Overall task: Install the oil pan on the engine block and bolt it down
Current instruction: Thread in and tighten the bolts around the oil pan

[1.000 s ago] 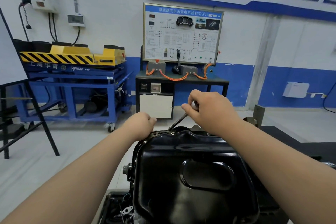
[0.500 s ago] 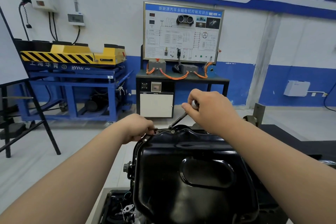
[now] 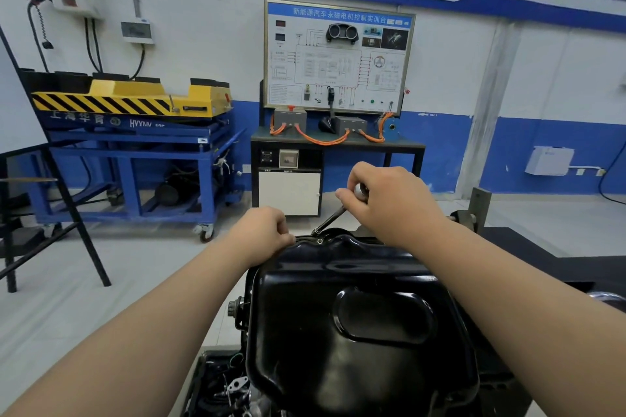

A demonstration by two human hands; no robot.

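The right hand [image 3: 389, 205] grips the top of a wrench [image 3: 330, 218] slanting down to the far rim of the black oil pan [image 3: 355, 325], which lies between both forearms; the left hand [image 3: 266, 230] rests curled there, its hold unclear.

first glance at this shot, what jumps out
A glossy black steel oil pan fills the lower centre. At its far rim the right hand grips a slim metal driver angled down to it, the left hand resting beside it. Behind on the left, a yellow platform with black hazard stripes sits on a blue cart.
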